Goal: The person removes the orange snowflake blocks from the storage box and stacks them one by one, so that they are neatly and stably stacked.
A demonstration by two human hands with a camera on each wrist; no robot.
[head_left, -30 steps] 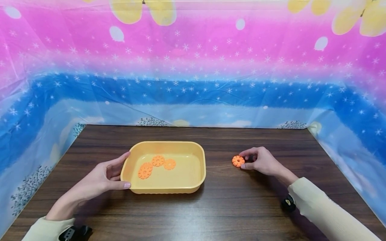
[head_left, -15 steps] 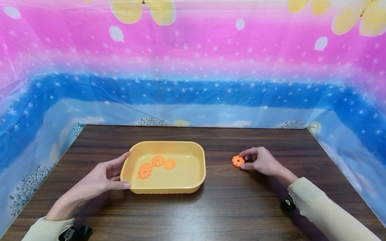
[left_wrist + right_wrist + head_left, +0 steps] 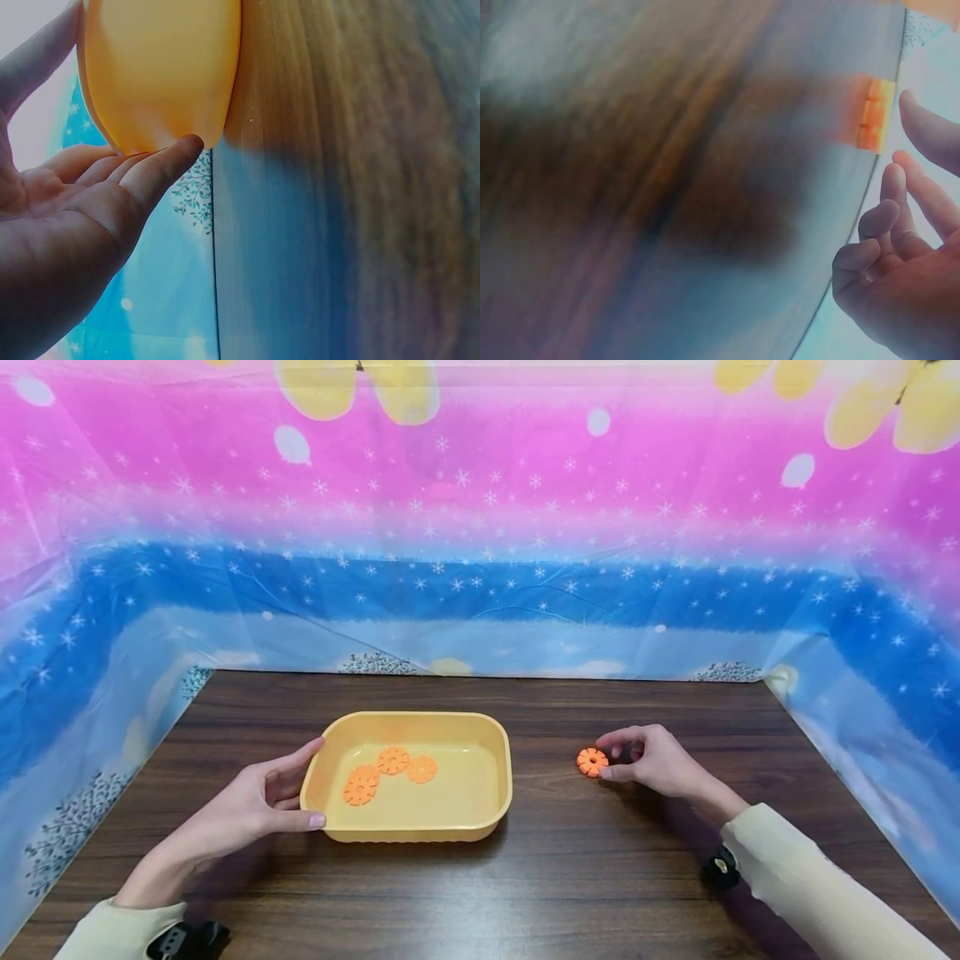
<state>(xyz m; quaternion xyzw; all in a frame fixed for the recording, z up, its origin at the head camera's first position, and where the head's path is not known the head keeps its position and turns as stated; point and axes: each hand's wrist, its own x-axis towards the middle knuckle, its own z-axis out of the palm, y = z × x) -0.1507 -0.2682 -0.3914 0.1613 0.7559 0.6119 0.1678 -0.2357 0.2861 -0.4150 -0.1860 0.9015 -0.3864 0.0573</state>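
Note:
A yellow plastic tray (image 3: 450, 822) stands on the table, with several orange notched discs (image 3: 393, 761) lying in its left half. My left hand (image 3: 251, 797) holds the tray's left end, thumb at the front corner and index finger at the back one. In the left wrist view, fingers (image 3: 161, 169) touch the outside of the tray wall (image 3: 165, 67). Right of the tray, another orange notched disc (image 3: 592, 762) lies on the table. My right hand (image 3: 652, 764) is beside it, thumb and index finger spread around its right edge. The right wrist view shows a small gap between those fingertips and the disc (image 3: 871, 116).
The dark wood table (image 3: 480, 902) reaches back to a pink and blue patterned cloth (image 3: 480, 527), which hangs behind it and along both sides. A black band is on each wrist, at the cuffs of the cream sleeves (image 3: 817, 868).
My right hand and forearm have shifted very slightly to the right, away from the disc on the table. The left hand, the tray and the discs in it have stayed put.

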